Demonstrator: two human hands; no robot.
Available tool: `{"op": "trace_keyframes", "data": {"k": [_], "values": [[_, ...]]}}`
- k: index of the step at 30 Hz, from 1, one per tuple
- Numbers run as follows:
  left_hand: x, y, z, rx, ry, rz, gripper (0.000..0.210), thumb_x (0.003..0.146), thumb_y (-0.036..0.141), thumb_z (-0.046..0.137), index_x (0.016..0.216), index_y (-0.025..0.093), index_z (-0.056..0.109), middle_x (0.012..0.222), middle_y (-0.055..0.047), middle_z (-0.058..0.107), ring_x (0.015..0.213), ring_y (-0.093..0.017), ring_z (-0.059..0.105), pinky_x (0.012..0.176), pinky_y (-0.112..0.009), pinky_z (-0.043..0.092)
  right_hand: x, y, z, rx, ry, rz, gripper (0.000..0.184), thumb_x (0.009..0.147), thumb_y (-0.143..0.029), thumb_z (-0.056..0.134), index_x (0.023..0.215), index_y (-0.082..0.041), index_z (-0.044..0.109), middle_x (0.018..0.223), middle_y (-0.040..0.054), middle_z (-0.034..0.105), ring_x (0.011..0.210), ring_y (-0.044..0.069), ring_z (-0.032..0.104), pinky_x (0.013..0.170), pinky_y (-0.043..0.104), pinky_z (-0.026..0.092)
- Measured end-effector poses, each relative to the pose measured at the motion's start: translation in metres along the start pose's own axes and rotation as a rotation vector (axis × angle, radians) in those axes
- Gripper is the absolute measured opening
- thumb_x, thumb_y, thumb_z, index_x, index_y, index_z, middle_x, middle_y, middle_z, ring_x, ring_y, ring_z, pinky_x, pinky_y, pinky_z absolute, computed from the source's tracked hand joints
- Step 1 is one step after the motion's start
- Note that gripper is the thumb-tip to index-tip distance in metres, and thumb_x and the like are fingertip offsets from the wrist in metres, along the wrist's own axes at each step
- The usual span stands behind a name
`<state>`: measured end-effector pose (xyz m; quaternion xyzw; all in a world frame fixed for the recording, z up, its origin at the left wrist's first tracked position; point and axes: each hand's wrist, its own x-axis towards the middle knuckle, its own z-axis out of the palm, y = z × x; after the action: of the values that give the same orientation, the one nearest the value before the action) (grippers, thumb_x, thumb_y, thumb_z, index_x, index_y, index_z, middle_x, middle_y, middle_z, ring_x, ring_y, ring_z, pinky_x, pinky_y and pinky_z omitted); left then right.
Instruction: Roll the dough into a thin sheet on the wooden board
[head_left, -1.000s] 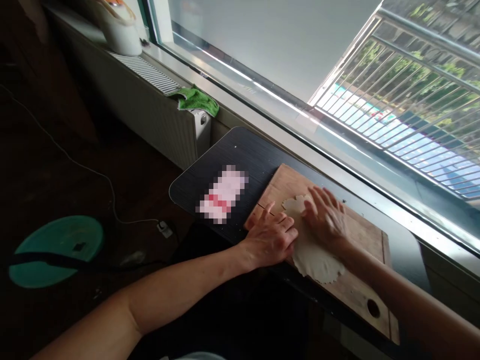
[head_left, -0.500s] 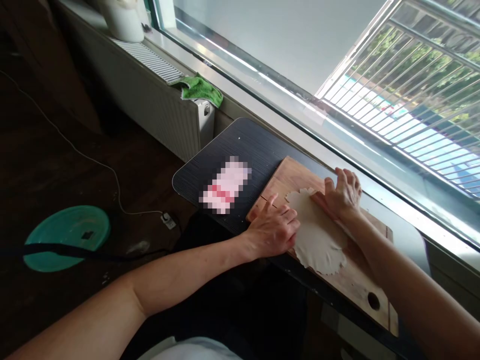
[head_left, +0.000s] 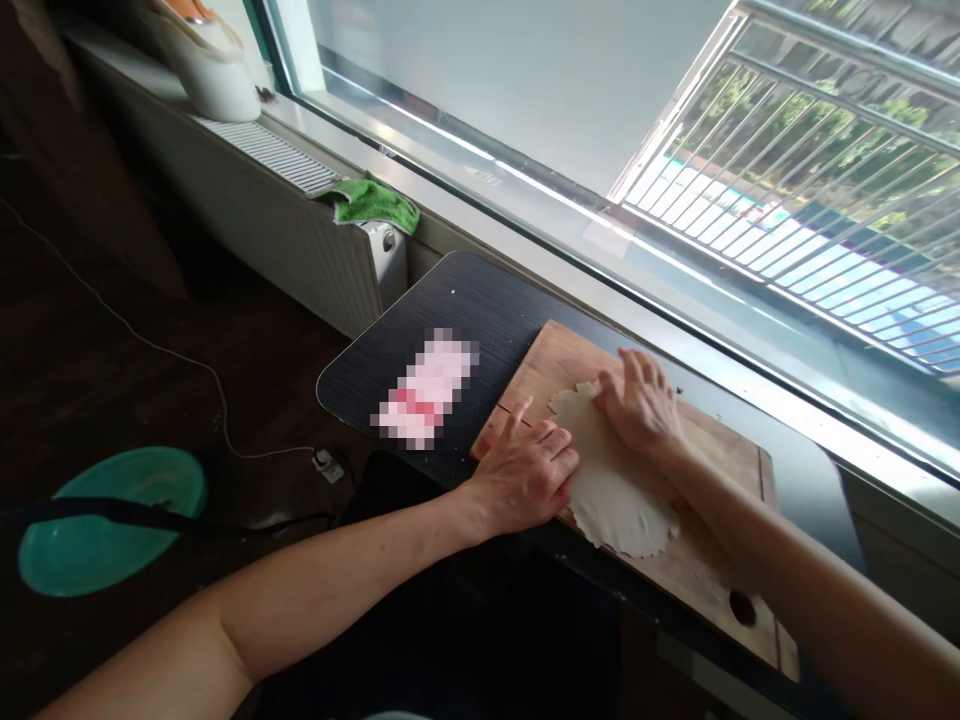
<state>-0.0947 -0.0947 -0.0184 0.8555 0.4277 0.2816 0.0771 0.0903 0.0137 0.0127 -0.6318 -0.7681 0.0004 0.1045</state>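
Head view: thin pale dough sheet lies flat on the wooden board, rim ragged, near side right up at the board's edge; can't tell if it overhangs. Board sits on the dark table under the window. Left hand: at the sheet's left side, knuckles up, most fingers curled, one stretched out over the board; can't tell if anything is pinched underneath. Right hand: at the sheet's far side, fingers partly spread, palm hidden, so can't tell if it grips anything. Pixelated patch on the table, left of the board; contents unreadable.

Risks, as judgement: uneven pressure between the hands could thin one spot until it tears. Ragged rim could split inward if stretched. Sheet may stick to the wood and wrinkle. Pushed bodyward, its near side could droop off the board. Hard sideways shove could skid the board.
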Motion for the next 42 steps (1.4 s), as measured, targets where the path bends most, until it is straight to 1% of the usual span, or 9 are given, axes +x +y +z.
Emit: {"op": "trace_keyframes", "data": {"k": [4, 10, 13, 16, 22, 27, 32, 38, 42], "values": [[0.0, -0.001, 0.0, 0.016, 0.01, 0.013, 0.016, 0.096, 0.027, 0.052, 0.097, 0.018, 0.066, 0.112, -0.009, 0.066, 0.113, -0.026, 0.059, 0.124, -0.06, 0.012, -0.012, -0.006, 0.002, -0.001, -0.018, -0.108, 0.055, 0.099, -0.047, 0.033, 0.147, -0.024, 0.045, 0.151, 0.0125, 0.049, 0.145, 0.031, 0.035, 0.116, 0.054, 0.031], [0.0, -0.002, -0.001, 0.018, -0.009, 0.011, 0.017, 0.097, 0.026, 0.051, 0.1, 0.02, 0.066, 0.112, -0.008, 0.066, 0.111, -0.025, 0.059, 0.123, -0.061, 0.015, 0.023, 0.001, -0.009, 0.019, 0.007, 0.226, 0.07, 0.099, -0.051, 0.029, 0.153, -0.007, 0.035, 0.158, 0.0238, 0.035, 0.148, 0.038, 0.026, 0.117, 0.058, 0.024], [-0.001, -0.002, 0.001, 0.039, 0.001, 0.006, 0.017, 0.096, 0.026, 0.051, 0.096, 0.02, 0.067, 0.107, -0.008, 0.067, 0.109, -0.026, 0.06, 0.123, -0.06, 0.015, 0.007, -0.018, -0.004, 0.021, -0.094, 0.004, 0.066, 0.097, -0.054, 0.034, 0.151, -0.017, 0.04, 0.156, 0.016, 0.043, 0.147, 0.033, 0.03, 0.117, 0.054, 0.029], [-0.001, -0.002, 0.001, 0.056, 0.017, 0.009, 0.016, 0.096, 0.026, 0.051, 0.095, 0.021, 0.066, 0.105, -0.007, 0.067, 0.11, -0.025, 0.06, 0.123, -0.058, 0.015, -0.001, -0.025, -0.001, -0.014, -0.074, -0.185, 0.062, 0.097, -0.055, 0.038, 0.149, -0.021, 0.043, 0.155, 0.0118, 0.047, 0.149, 0.031, 0.029, 0.118, 0.052, 0.027], [-0.002, -0.002, 0.0, 0.032, 0.001, 0.003, 0.016, 0.097, 0.026, 0.05, 0.1, 0.02, 0.065, 0.108, -0.006, 0.067, 0.11, -0.023, 0.06, 0.124, -0.056, 0.014, 0.036, 0.007, -0.009, 0.035, -0.112, 0.271, 0.072, 0.101, -0.052, 0.027, 0.154, -0.005, 0.034, 0.159, 0.0233, 0.037, 0.15, 0.036, 0.025, 0.119, 0.055, 0.025], [-0.002, -0.002, 0.0, 0.049, 0.002, 0.015, 0.015, 0.096, 0.027, 0.052, 0.1, 0.02, 0.065, 0.113, -0.008, 0.066, 0.115, -0.025, 0.059, 0.124, -0.057, 0.014, 0.034, 0.005, 0.0, 0.057, -0.151, -0.11, 0.065, 0.099, -0.051, 0.032, 0.151, -0.013, 0.041, 0.157, 0.0162, 0.045, 0.148, 0.03, 0.035, 0.119, 0.048, 0.03], [-0.002, -0.003, 0.0, 0.028, -0.005, 0.022, 0.016, 0.097, 0.026, 0.05, 0.102, 0.02, 0.064, 0.111, -0.007, 0.067, 0.112, -0.024, 0.059, 0.124, -0.057, 0.013, 0.04, 0.016, -0.002, -0.028, -0.165, 0.085, 0.074, 0.099, -0.052, 0.031, 0.153, -0.002, 0.035, 0.156, 0.0234, 0.043, 0.151, 0.035, 0.028, 0.12, 0.05, 0.028], [-0.003, -0.002, 0.001, 0.052, 0.008, 0.02, 0.014, 0.095, 0.026, 0.054, 0.099, 0.02, 0.065, 0.113, -0.007, 0.066, 0.115, -0.025, 0.059, 0.123, -0.058, 0.016, 0.026, -0.005, 0.003, -0.008, -0.128, -0.162, 0.062, 0.102, -0.048, 0.026, 0.153, -0.016, 0.04, 0.157, 0.0126, 0.046, 0.147, 0.029, 0.037, 0.118, 0.046, 0.033], [-0.002, -0.003, 0.0, 0.049, 0.015, 0.026, 0.016, 0.097, 0.026, 0.051, 0.1, 0.02, 0.065, 0.112, -0.006, 0.067, 0.111, -0.023, 0.06, 0.124, -0.055, 0.016, 0.038, 0.006, -0.006, -0.07, -0.107, 0.007, 0.071, 0.101, -0.05, 0.03, 0.154, -0.003, 0.035, 0.158, 0.0226, 0.04, 0.151, 0.036, 0.027, 0.121, 0.054, 0.024]]}}
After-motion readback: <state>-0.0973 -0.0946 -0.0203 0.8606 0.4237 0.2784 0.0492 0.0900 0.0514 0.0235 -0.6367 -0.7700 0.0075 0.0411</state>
